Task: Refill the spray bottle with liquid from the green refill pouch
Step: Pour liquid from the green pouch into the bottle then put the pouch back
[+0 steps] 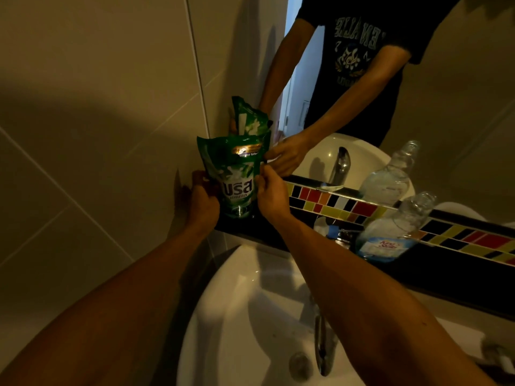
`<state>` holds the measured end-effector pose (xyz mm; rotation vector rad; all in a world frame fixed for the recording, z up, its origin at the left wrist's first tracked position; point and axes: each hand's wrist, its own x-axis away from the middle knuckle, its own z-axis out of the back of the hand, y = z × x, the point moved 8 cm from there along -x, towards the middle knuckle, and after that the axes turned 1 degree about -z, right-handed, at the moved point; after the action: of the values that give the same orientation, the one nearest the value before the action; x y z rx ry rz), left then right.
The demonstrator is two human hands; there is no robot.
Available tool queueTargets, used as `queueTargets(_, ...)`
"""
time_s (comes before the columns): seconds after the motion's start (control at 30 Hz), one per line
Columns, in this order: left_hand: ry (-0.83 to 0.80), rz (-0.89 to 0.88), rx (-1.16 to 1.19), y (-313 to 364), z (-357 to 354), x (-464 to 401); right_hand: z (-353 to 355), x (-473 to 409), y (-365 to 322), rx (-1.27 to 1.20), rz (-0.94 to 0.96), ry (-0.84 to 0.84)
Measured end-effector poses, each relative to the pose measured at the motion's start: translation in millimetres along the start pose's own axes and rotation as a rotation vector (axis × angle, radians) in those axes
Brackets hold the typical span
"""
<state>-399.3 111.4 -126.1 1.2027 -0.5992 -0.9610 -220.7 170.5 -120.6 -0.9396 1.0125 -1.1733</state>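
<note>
1. One white sink (250, 302) fills the lower middle, tap (322, 344) over the basin.
2. Mirror (459, 107) behind the dark ledge (278, 235) with its strip of coloured tiles.
3. Green pouch (237, 176) stands upright on the ledge in the wall corner.
4. Clear bottle (390, 232), cap off, stands on the ledge well right of the pouch.
5. Left hand (202, 200) grips the pouch's left side.
6. Right hand (269, 190) pinches the pouch's right edge near the top.
</note>
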Motion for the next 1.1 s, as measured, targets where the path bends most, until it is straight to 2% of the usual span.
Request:
queueTargets(0.17, -0.051, -0.045, 0.006, 12.7, -6.2, 19.2, 24.7, 17.5, 2.8, -0.051, -0.020, 0.030)
queueTargets(0.47, -0.154, -0.210, 0.150, 82.3, -26.5, 70.8, 91.5, 70.0, -13.9, -0.163, -0.089, 0.102)
queueTargets(0.6, -0.293, -0.189, 0.217, 111.3, -40.0, 102.3, 124.9, 100.0, -30.1, -0.229, -0.088, 0.124)
queueTargets(0.77, -0.388, -0.167, 0.181, 143.9, -58.1, 138.2, 169.3, 135.0, -37.8, -0.206, -0.125, 0.144)
queueTargets(0.97, -0.406, -0.140, 0.173, 168.2, -77.4, 180.2, 212.4, 167.9, -43.9, -0.185, -0.138, 0.171)
queueTargets(1.1, -0.418, -0.105, 0.182, 176.8, -87.1, 199.8, 230.1, 183.3, -41.7, -0.301, -0.157, 0.116)
